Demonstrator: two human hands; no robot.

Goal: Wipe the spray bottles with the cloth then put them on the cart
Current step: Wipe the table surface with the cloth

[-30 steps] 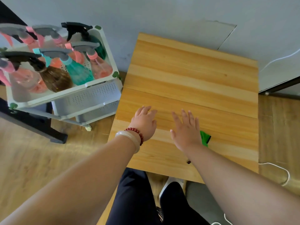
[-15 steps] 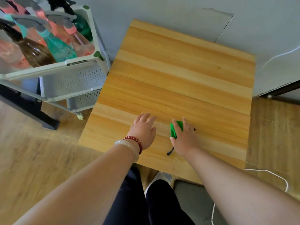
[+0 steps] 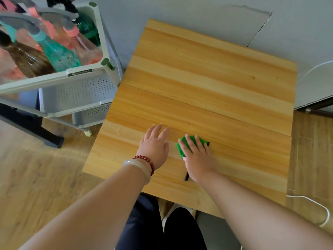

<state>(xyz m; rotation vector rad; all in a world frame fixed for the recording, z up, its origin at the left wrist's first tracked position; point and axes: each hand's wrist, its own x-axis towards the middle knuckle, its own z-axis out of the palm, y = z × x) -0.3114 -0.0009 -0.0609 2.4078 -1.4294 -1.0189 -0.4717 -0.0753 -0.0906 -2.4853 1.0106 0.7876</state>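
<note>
While left hand lies flat on grained tabletop, right hand spread over crumpled cloth

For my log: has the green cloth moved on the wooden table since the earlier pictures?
Yes. The green cloth slid left along the wooden table, toward its left edge, under the right hand.

Nothing here is legible. A small dark label plate is fixed to the front rim of the pale grey plastic cart, at ten o'clock in the view; its pale lettering is too blurred to read. The white print on the dark green spray bottle, at eleven o'clock, is just as unreadable.
</note>
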